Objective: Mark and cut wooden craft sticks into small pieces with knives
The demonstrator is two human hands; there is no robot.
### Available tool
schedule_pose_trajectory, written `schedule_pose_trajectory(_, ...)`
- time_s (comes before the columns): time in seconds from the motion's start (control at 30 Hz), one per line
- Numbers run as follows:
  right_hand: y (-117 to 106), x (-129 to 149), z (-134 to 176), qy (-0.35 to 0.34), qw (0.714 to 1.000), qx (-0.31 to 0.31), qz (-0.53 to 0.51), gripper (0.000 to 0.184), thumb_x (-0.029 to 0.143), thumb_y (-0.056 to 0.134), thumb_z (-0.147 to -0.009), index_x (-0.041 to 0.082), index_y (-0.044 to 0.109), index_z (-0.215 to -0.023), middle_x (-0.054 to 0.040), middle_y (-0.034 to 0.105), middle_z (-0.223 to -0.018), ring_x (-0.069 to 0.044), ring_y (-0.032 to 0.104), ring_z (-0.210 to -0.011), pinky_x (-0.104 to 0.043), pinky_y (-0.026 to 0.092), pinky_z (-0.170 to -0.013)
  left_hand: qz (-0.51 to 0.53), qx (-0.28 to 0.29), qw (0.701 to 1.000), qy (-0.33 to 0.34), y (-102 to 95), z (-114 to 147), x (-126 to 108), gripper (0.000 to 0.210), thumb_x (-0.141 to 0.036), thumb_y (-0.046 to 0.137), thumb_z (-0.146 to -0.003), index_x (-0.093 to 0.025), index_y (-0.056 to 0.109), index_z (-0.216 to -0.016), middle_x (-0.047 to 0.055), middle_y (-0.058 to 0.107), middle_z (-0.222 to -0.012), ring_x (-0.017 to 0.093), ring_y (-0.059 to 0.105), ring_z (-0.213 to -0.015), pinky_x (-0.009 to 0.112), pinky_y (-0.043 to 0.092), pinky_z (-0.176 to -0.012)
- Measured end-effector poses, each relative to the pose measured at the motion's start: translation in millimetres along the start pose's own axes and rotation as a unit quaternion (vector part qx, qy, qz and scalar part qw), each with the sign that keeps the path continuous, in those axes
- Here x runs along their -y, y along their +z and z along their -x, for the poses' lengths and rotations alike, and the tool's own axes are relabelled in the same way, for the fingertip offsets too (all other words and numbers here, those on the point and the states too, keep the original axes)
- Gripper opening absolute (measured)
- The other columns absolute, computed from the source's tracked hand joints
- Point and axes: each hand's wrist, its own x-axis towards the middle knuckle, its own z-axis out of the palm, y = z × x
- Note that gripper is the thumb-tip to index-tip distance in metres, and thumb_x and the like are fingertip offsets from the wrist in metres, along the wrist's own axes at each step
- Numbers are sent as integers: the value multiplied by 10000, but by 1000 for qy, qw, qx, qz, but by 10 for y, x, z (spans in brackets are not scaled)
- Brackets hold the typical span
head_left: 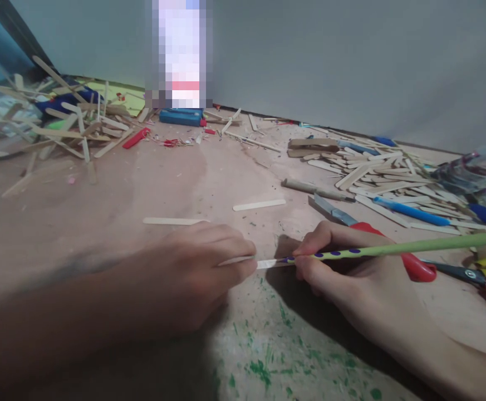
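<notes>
While the worktable (113, 206) extends beneath both hands, a heap of wooden sticks (384, 175) lies beyond the right hand (351, 273). The left hand (209, 273) is closed in a narrow pinch on a pale stick. The right hand grips a slender green dotted rod (426, 246), tip directed at that stick. A red-handled cutter (332, 211) lies partly hidden behind the right hand. Smallest in view, the pale stick (269, 264) projects from the left fingertips toward the right hand.

Matt wooden sticks (355, 176), glossy plastic handle (420, 268)
</notes>
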Motion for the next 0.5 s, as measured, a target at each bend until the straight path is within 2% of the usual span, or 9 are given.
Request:
schedule_pose_trajectory(0.13,-5,-61,8,-30,1000,0,-7,147,204,705,-790,231,655,-655,39,647,-577,-105,494,-494,-244,299,-433,-3,-1,1000,4,-10,-12,-2,284,-46,475,-1022,-102,703,-1182,149,765,-1197,280,723,-1092,416,588,-924)
schedule_pose_trajectory(0.37,8,-55,-36,-35,999,3,-6,150,180,680,-764,234,637,-631,42,673,-585,-112,569,-527,-214,388,-464,-9,-8,1000,6,-4,-20,-2,279,-38,480,-1002,-119,691,-1165,155,766,-1201,279,725,-1091,406,592,-904)
schedule_pose_trajectory(0.5,15,-57,-41,-43,999,1,-9,148,168,681,-768,233,644,-641,58,661,-572,-89,518,-486,-203,353,-437,-10,-14,1000,11,-1,-32,-1,275,-26,487,-989,-106,703,-1141,160,770,-1200,286,731,-1088,407,596,-883)
